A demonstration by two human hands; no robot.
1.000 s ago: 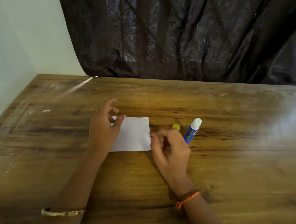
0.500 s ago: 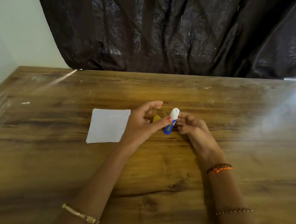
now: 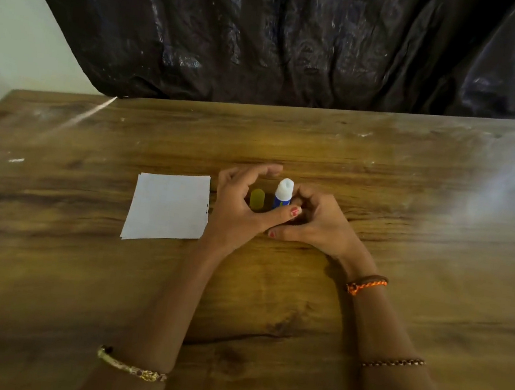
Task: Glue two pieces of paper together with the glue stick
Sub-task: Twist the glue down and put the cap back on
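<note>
A blue glue stick (image 3: 282, 195) with its white glue tip exposed stands upright on the wooden table (image 3: 410, 215). My right hand (image 3: 314, 223) is wrapped around its lower body from the right. My left hand (image 3: 241, 209) curves around from the left, its thumb laid across the front of the stick. The yellow cap (image 3: 257, 198) lies on the table inside the arc of my left fingers, untouched. White paper (image 3: 168, 206) lies flat to the left of my left hand, a second edge showing underneath at the bottom left corner.
A dark curtain (image 3: 302, 43) hangs behind the table's far edge. A pale wall (image 3: 6, 31) borders the left side. Small white flecks (image 3: 15, 160) lie near the table's left edge.
Both hands left the paper and moved right to the glue stick. My right hand took hold of the stick and stood it upright; my left thumb came onto it.
</note>
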